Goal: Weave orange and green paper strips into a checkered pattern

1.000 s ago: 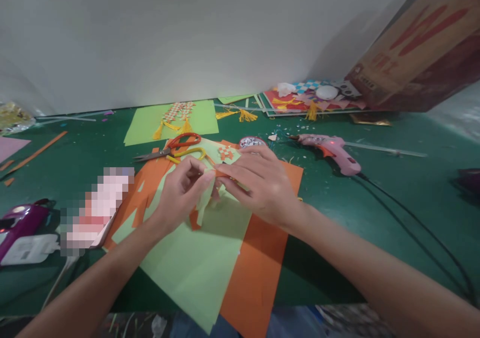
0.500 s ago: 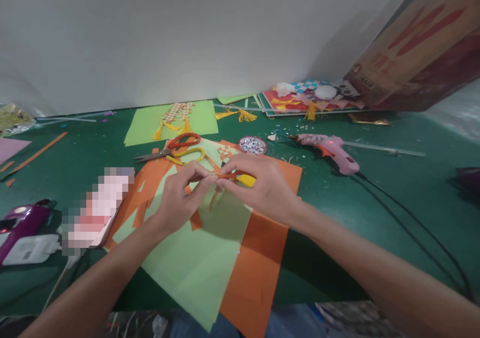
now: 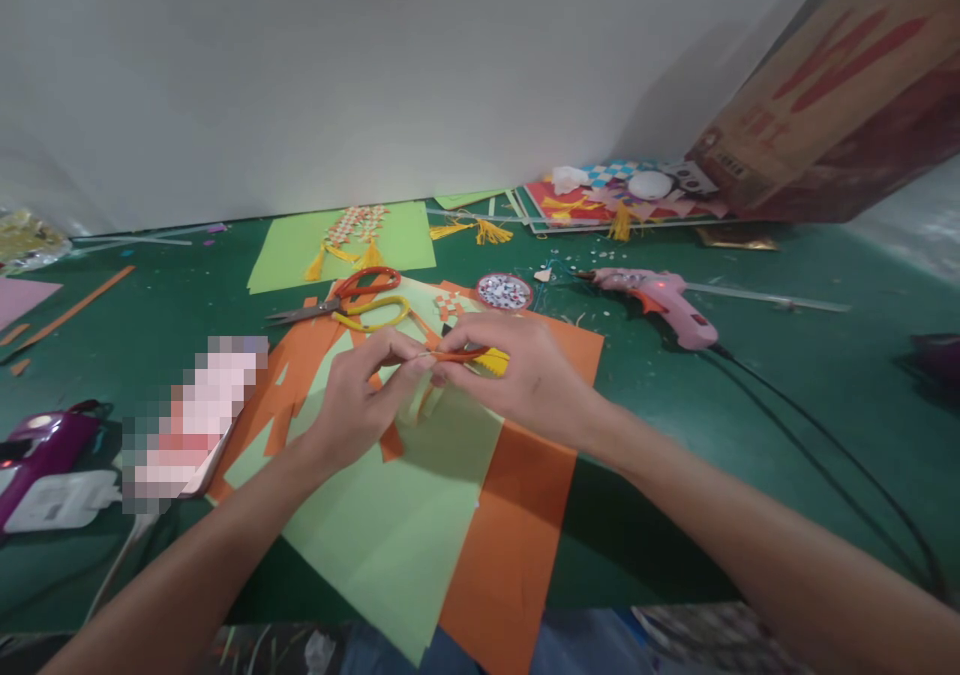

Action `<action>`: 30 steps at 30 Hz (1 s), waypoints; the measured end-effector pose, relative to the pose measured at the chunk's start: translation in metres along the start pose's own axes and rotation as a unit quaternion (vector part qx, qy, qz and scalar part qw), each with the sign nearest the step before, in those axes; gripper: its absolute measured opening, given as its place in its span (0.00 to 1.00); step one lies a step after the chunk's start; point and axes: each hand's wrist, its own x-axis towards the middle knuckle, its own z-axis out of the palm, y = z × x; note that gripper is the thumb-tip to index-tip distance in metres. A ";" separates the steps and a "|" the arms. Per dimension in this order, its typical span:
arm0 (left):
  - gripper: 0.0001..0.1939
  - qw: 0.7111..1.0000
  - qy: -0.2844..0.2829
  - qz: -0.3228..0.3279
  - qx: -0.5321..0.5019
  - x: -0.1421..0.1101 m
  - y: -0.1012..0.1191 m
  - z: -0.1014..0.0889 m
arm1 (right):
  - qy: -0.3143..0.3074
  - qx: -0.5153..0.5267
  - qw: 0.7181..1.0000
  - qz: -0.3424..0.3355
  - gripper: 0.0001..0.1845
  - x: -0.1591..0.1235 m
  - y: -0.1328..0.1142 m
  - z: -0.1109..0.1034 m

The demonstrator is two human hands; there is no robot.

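Note:
Fingertip to fingertip, my left hand (image 3: 366, 383) and my right hand (image 3: 525, 363) pinch narrow orange and pale green paper strips (image 3: 461, 353) between them. Both hands are closed; the exact fold at the fingertips is too small to make out. Below them lie a pale green paper sheet (image 3: 375, 545) and an orange paper sheet (image 3: 517, 515). Just beyond my left hand, scissors (image 3: 337, 307) with one red and one yellow handle rest on orange strips. A small woven paper piece (image 3: 450, 303) and a yellow item (image 3: 493, 360), partly hidden, are by my right hand.
A dish of small beads (image 3: 504, 291) stands behind my hands. A pink glue gun (image 3: 667, 305) with a trailing cord lies right. Left are a blurred phone (image 3: 202, 415) and a purple device (image 3: 45, 445). Woven pieces with yellow tassels (image 3: 360, 230) and a paper bag (image 3: 825, 105) are at the back.
Both hands stay in nearly the same place, still pinching the strips. The orange strip in the right hand has shifted its angle slightly. Nothing else has visibly moved on the table.

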 end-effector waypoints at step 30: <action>0.11 0.988 -0.034 -0.120 -0.087 0.004 0.008 0.001 | -0.071 0.098 0.982 0.146 0.06 0.003 -0.002 -0.003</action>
